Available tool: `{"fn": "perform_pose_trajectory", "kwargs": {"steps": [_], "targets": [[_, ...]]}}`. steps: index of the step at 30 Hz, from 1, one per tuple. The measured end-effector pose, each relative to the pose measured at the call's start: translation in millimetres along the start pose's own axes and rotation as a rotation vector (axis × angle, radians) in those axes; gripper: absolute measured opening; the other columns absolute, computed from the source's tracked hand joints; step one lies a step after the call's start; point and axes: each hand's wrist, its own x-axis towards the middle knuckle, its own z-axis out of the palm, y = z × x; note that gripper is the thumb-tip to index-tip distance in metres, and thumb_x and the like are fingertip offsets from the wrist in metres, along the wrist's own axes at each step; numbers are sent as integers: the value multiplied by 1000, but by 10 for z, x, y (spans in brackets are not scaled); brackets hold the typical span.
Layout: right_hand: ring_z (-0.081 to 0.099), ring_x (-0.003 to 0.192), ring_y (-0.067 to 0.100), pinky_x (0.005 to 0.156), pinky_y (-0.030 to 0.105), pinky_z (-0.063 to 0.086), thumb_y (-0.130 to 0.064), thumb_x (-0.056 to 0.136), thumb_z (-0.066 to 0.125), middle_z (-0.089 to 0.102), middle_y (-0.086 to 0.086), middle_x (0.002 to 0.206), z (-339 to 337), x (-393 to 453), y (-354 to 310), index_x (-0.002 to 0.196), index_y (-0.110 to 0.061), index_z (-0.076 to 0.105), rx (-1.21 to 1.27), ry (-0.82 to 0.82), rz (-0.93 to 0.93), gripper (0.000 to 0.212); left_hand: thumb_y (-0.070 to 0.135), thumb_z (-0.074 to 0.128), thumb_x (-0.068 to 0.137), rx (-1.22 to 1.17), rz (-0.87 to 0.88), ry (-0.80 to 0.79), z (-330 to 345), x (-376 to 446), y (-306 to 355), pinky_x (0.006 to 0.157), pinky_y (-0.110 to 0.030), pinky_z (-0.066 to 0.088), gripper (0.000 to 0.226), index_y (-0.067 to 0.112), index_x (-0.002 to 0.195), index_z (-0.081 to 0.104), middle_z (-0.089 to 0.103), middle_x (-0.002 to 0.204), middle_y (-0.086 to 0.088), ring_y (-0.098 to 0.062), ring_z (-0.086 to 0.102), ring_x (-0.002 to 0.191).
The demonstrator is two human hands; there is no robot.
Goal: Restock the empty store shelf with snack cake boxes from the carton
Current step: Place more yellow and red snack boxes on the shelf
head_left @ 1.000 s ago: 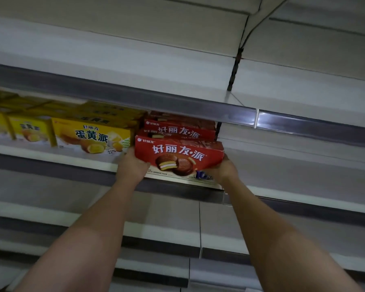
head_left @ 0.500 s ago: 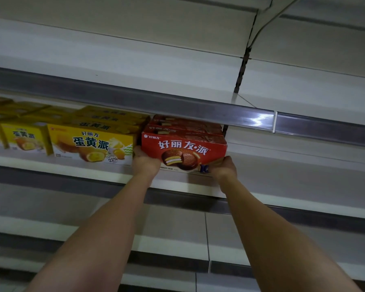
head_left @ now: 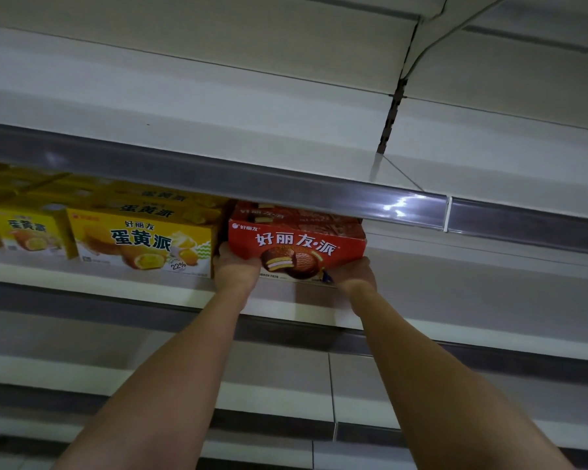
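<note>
Risk of jamming the red snack cake box (head_left: 296,247), gripped at both lower corners by left hand (head_left: 236,269) and right hand (head_left: 355,274) at the shelf (head_left: 455,290) front, against the neighbouring yellow box (head_left: 140,240) or the price rail (head_left: 286,186) overhead. Could also shove the red boxes (head_left: 286,217) behind askew. Cannot make out fingertips under the box, row depth, or any carton

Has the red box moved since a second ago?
Yes. The red box went further in under the shelf rail, beside the yellow box.

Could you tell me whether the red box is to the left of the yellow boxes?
No, the red box sits right of the yellow boxes.
</note>
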Motion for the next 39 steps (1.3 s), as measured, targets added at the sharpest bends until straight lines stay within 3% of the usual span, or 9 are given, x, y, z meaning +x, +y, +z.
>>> {"fn": "perform_pose_trajectory", "kwargs": {"steps": [5,9,16,19,22,28,32,36,39], "targets": [[55,113,30,90,36,45,-28,90,61,56,13,124,-151,-210,51,126,-8,45,-273,18,25,44,28,69,83,39,32,-32,-95,-13,-40,104,-49,40,67,21,142,37,51,136,-11,-34,50,123],[60,100,26,73,30,42,-25,94,53,62,10,112,-190,-344,109,115,-10,53,-299,91,17,26,21,57,93,142,73,17,-134,-45,-102,96,-43,43,49,13,138,40,53,130,-17,-37,53,116],[48,75,16,67,24,37,-30,98,46,58,2,91,-253,-372,195,104,-16,60,-510,8,-185,20,19,47,98,221,92,154,-195,-307,-9,84,-37,44,28,-1,115,58,64,112,-23,-39,59,103],[51,73,16,71,26,43,-38,98,42,55,0,84,-238,-356,206,101,-17,59,-626,-24,-328,27,14,47,97,257,142,225,-250,-493,89,76,-32,39,24,-4,107,60,65,106,-23,-39,59,100],[56,76,18,74,27,47,-39,98,40,64,3,91,-221,-357,213,99,-15,62,-603,-99,-439,32,14,46,97,326,157,313,-334,-692,67,73,-33,38,26,-6,105,60,64,103,-26,-39,59,97],[62,86,25,64,26,36,-31,98,39,67,9,96,-237,-581,117,95,-11,62,-492,-310,-695,30,19,44,100,375,10,470,-524,-1270,-97,80,-37,42,31,-4,114,58,62,109,-25,-40,57,101],[59,107,28,82,33,46,-34,100,40,65,9,115,-226,-919,71,119,-12,61,-421,-480,-909,37,22,43,100,380,-116,600,-665,-1886,-278,79,-35,44,30,1,115,58,63,110,-21,-36,59,100],[60,106,26,82,33,48,-35,101,37,65,8,115,-154,-1341,174,117,-11,62,-413,-637,-1048,38,16,45,99,335,-217,719,-897,-2547,-552,69,-34,43,27,-6,103,60,65,99,-26,-37,62,89],[59,108,25,88,32,47,-36,101,38,63,8,122,-89,-1710,320,123,-12,59,-391,-770,-1093,39,15,47,97,353,-359,832,-1085,-3086,-700,76,-35,43,26,-4,108,62,65,106,-27,-39,61,100]]}}
